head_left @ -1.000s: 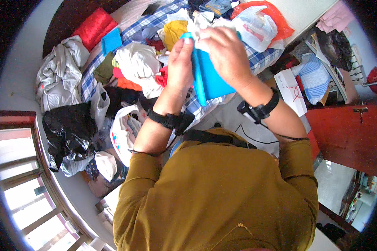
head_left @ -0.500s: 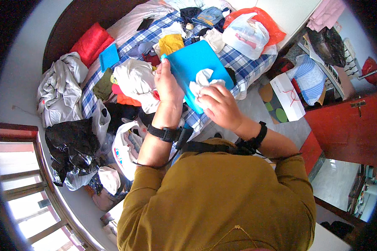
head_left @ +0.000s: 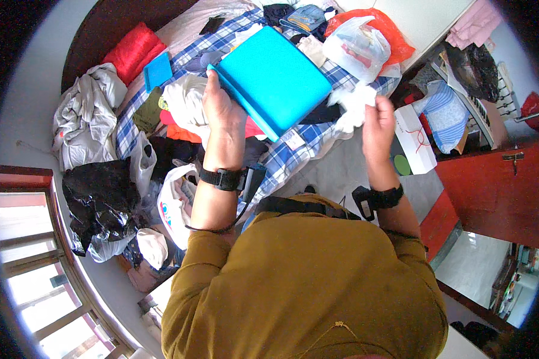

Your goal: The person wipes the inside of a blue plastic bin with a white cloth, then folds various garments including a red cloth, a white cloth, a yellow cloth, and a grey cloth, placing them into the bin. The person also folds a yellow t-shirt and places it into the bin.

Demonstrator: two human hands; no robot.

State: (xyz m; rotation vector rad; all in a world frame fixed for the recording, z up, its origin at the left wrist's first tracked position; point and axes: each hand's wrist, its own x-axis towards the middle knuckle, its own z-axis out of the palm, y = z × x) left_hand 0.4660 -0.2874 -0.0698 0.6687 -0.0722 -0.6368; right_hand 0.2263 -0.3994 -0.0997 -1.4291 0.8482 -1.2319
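My left hand [head_left: 223,109] grips the near left edge of a bright blue plastic box [head_left: 276,79], thumb up along its rim; the other fingers are hidden beneath it. The box is tilted above the bed. To its right, my right hand [head_left: 378,128] pinches a crumpled white tissue [head_left: 354,106], held apart from the box and blurred a little. A smaller, flat blue plastic piece [head_left: 158,72] lies on the bed at the far left, by a red bundle [head_left: 134,54].
A bed with a blue checked sheet [head_left: 302,146] bears heaped clothes and a white plastic bag [head_left: 358,51]. Black plastic bags [head_left: 99,200] stand at the left. On the right are a white box [head_left: 418,140], a striped blue bundle [head_left: 446,124] and a reddish door [head_left: 497,194].
My right hand has moved off the box to the right with the tissue. The box, in my left hand, has shifted slightly up and left and turned.
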